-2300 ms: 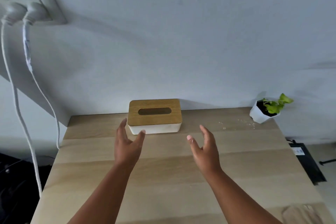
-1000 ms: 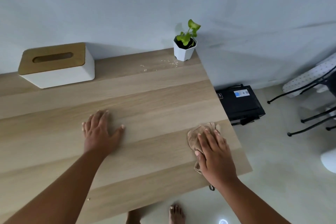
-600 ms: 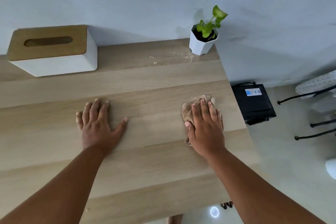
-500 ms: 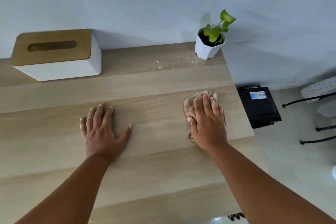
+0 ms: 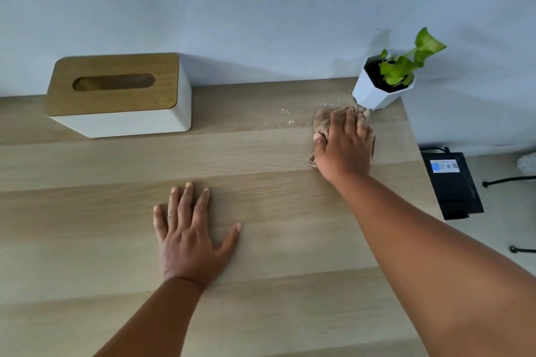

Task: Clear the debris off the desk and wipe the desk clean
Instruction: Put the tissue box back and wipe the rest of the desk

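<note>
Right hand [image 5: 345,148] flat, fingers [image 5: 349,122] straight, pressing tan cloth [image 5: 323,122] onto desk [image 5: 261,153]; crumbs [image 5: 287,116] just left of fingertips. Left hand [image 5: 191,238] splayed flat, holding nothing.

Desk [image 5: 261,153]: pale wood-grain planks, matt, smooth, grain running side to side. Cloth [image 5: 323,122] under the right hand [image 5: 345,151] grip: tan, soft, crumpled, matt weave. Crumbs [image 5: 287,116] just left of the grip: pale, fine, gritty specks on the wood. Pot [image 5: 374,93] just past the grip's fingertips: white, faceted, smooth, low sheen; plastic or ceramic, can't tell. Tissue box [image 5: 121,95] well left of the grip: white smooth matt body, darker wood-look lid, satin finish. Wall [image 5: 261,9]: painted, matt, slightly uneven.
</note>
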`<control>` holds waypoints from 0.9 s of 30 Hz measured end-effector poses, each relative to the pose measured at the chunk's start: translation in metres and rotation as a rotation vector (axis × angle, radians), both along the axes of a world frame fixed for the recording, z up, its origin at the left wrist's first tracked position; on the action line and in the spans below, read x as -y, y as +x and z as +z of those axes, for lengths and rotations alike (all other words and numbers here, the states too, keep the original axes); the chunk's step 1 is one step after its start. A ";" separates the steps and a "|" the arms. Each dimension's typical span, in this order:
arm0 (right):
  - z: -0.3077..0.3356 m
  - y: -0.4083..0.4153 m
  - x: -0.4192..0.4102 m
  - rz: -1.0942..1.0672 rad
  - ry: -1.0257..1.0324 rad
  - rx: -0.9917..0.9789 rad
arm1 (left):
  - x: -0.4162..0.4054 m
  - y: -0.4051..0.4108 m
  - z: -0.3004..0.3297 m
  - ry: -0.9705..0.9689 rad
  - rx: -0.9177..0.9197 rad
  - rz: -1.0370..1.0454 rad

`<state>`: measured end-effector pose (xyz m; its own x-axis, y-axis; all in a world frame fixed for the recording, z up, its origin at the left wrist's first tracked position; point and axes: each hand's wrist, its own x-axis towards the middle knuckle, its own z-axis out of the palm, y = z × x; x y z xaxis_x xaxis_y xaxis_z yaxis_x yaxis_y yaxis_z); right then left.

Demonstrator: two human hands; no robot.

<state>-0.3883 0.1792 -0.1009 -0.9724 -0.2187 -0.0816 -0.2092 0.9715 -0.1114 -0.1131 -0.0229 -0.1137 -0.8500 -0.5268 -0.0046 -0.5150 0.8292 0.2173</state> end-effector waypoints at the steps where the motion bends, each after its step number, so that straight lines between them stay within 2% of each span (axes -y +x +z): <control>1: 0.000 -0.003 0.005 -0.004 -0.001 -0.003 | 0.000 0.000 0.000 0.002 0.001 0.000; 8: 0.002 -0.011 0.028 0.100 -0.029 -0.021 | 0.001 -0.001 0.001 0.005 0.020 -0.005; 13: 0.005 0.008 -0.002 0.381 -0.115 -0.021 | 0.000 -0.002 0.002 0.009 0.015 -0.001; 15: 0.004 0.020 -0.024 0.448 -0.145 -0.089 | 0.000 -0.001 0.003 0.011 0.015 0.002; 18: 0.002 0.028 -0.043 0.366 -0.151 -0.155 | 0.000 -0.002 0.003 0.020 0.020 0.002; 23: 0.002 0.011 -0.015 0.165 -0.070 -0.050 | -0.001 -0.002 0.004 0.029 0.018 0.000; 27: 0.002 -0.013 0.028 0.109 -0.042 0.010 | -0.001 -0.003 0.006 0.042 0.031 0.002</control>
